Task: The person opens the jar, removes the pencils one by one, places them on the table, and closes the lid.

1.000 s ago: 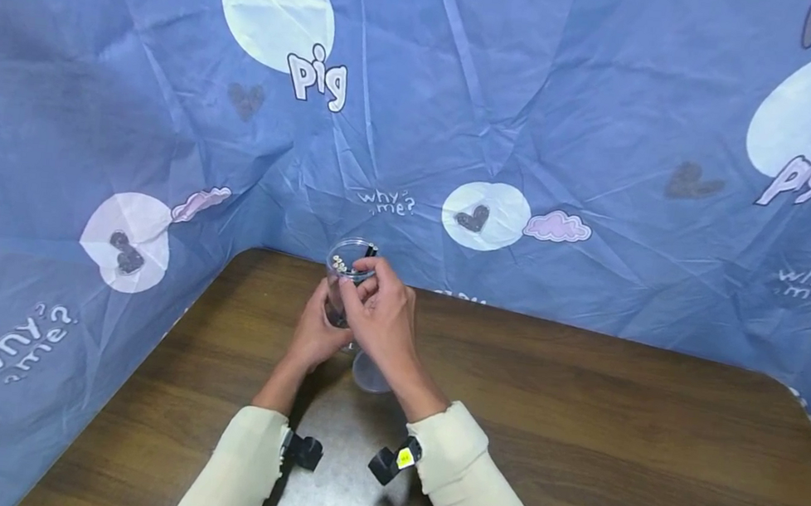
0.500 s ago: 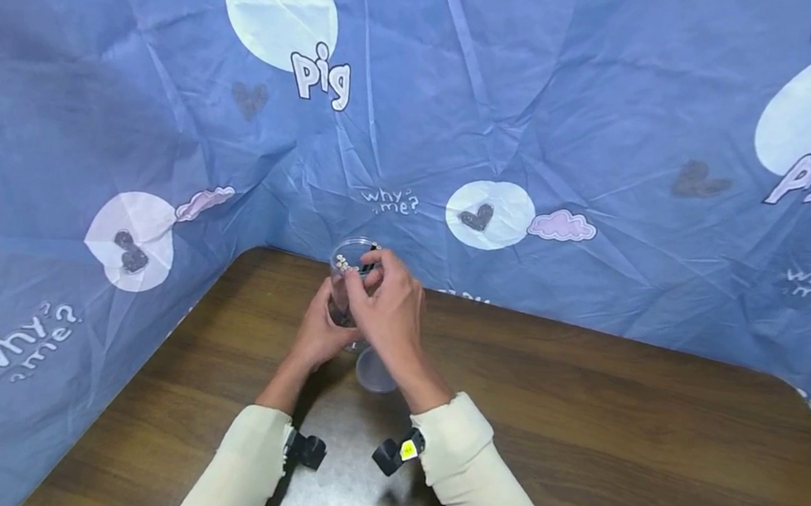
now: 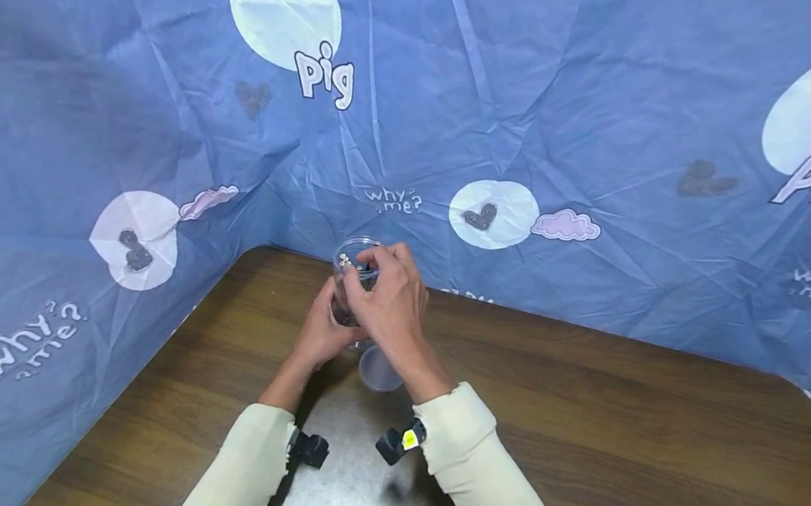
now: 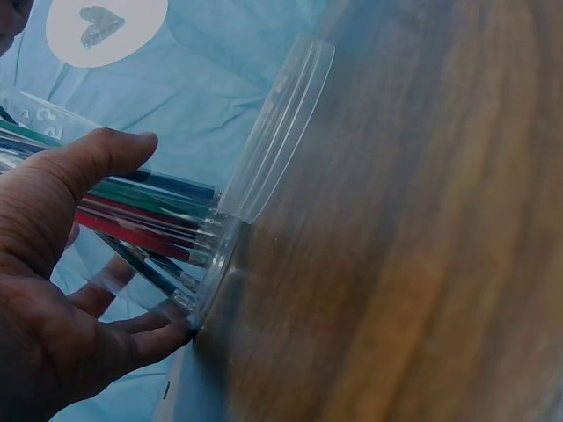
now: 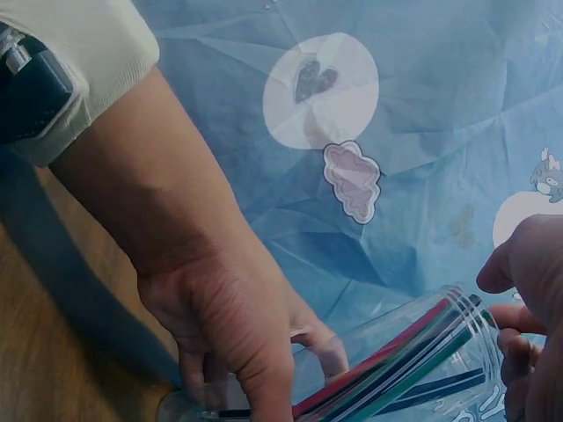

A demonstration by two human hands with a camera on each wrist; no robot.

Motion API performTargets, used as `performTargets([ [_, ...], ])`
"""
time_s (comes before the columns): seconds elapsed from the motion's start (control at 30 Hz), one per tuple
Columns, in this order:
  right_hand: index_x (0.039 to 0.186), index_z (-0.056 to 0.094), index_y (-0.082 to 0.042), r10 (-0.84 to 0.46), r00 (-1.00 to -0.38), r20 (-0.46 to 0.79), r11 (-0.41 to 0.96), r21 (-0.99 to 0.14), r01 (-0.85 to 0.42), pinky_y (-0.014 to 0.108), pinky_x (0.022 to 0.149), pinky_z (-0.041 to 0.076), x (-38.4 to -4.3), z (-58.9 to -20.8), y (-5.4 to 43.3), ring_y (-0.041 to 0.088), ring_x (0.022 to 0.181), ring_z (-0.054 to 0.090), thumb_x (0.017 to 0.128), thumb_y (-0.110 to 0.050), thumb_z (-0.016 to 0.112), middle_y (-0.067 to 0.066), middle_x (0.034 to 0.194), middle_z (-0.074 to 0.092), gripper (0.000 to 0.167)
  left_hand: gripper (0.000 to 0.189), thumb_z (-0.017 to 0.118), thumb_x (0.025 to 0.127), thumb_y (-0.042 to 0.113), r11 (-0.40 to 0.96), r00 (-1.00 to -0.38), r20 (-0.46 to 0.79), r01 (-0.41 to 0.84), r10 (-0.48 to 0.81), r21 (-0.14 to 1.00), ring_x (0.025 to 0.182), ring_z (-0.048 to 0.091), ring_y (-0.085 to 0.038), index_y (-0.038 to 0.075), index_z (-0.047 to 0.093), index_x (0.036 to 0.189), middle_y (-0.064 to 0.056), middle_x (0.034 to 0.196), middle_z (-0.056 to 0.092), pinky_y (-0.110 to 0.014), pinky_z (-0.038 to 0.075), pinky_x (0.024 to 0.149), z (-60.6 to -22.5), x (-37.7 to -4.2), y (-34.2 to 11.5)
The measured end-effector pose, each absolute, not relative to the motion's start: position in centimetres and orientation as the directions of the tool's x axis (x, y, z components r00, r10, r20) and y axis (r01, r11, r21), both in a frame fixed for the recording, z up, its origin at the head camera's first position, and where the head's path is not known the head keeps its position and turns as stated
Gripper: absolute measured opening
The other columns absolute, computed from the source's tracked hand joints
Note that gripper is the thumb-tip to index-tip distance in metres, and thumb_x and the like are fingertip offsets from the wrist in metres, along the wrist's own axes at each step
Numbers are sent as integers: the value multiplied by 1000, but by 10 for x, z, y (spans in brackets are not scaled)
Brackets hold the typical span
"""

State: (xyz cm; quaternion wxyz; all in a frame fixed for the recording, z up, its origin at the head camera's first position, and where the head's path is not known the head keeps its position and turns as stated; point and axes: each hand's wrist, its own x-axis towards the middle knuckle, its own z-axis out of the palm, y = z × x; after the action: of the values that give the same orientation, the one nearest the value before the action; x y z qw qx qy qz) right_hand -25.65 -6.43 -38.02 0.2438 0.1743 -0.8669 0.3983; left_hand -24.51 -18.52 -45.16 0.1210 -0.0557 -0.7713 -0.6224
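A clear round jar [image 3: 356, 257] stands on the table with several long, thin pencils [image 4: 145, 233] inside, red, green and dark. My left hand [image 3: 322, 327] grips the jar low on its side, its thumb across the wall in the left wrist view. My right hand [image 3: 391, 301] is over the open mouth, thumb and forefinger bent near the rim. In the right wrist view, the right hand [image 5: 532, 308] is beside the pencil ends; whether it pinches one cannot be told. A clear round lid [image 3: 381, 369] lies close to the jar's base.
The brown wooden table [image 3: 581, 423] extends far to the right. Blue printed cloth [image 3: 422, 105] hangs behind and on the left, close behind the jar. Black wrist cameras [image 3: 394, 445] sit below both hands.
My right fingers have shifted slightly at the jar mouth and now cover the dark pencil ends seen earlier. The view has drifted a little; the left hand keeps its grip on the jar.
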Motion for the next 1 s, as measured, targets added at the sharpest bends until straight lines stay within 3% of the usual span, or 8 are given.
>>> performTargets([
  [0.17, 99, 75, -17, -165, -823, 544, 665, -555, -500, 37, 62, 49, -260, -379, -64, 16, 77, 58, 85, -33, 68, -2, 94, 57, 23, 86, 82, 65, -11, 201, -962, 263, 245, -67, 949, 126, 50, -37, -3, 43, 141, -25, 136, 53, -44, 39, 107, -461, -252, -186],
  [0.5, 95, 76, -16, -242, -834, 495, 711, -495, -500, 38, 64, 52, -263, -375, -62, 18, 78, 60, 87, -36, 64, -2, 95, 59, 25, 91, 85, 66, -6, 224, -965, 250, 227, -81, 948, 129, 50, -30, 9, 41, 145, -15, 140, 53, -43, 39, 109, -488, -270, -192],
  [0.83, 92, 75, -16, -254, -828, 500, 689, -506, -518, 37, 63, 51, -267, -375, -61, 17, 79, 59, 86, -33, 63, -2, 92, 59, 21, 90, 82, 68, -9, 217, -970, 241, 226, -45, 950, 132, 46, -37, -1, 38, 146, -23, 143, 49, -45, 37, 110, -453, -252, -187],
  [1.0, 92, 75, -16, -248, -824, 509, 668, -526, -526, 37, 63, 50, -268, -377, -62, 17, 79, 60, 85, -31, 63, -2, 91, 59, 21, 90, 82, 66, -9, 217, -964, 258, 239, -63, 947, 132, 46, -38, 0, 39, 145, -23, 142, 49, -49, 36, 110, -471, -261, -189],
])
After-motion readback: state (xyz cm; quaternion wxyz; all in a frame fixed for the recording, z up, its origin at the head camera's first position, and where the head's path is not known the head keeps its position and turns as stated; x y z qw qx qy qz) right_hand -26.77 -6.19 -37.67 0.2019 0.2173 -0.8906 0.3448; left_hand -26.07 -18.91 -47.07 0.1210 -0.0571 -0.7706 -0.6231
